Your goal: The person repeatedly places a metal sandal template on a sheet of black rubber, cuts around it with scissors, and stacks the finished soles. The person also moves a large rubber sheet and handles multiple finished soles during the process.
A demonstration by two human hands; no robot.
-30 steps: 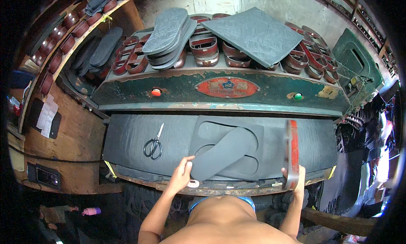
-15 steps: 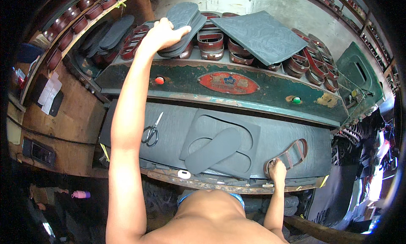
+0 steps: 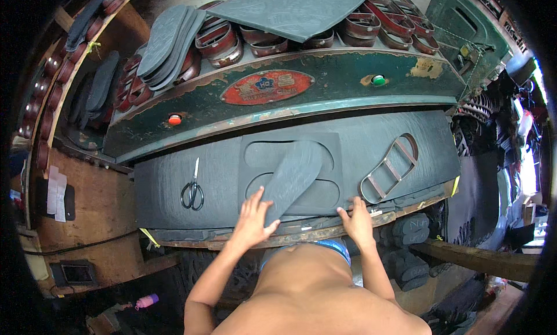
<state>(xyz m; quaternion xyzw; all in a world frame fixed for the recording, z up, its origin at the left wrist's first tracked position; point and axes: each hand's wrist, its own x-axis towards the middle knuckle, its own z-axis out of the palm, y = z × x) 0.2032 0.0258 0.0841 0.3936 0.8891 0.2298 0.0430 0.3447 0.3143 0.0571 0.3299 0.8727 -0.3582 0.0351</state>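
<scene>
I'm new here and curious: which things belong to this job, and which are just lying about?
Likely in use:
grey sole-shaped rubbery piece, at the left hand
grey rectangular sheet with sole-shaped outlines, beneath it
brown sole-shaped metal frame

Likely lying about:
black-handled metal scissors
pink-and-purple bottle-like container

A matt, lightly streaked, rubbery-looking surface was noted on the sole; the sheet was found matt and smooth. The scissors were bladed in shiny metal. The cutter was recorded as dull metal, the machine as chipped, painted metal.
</scene>
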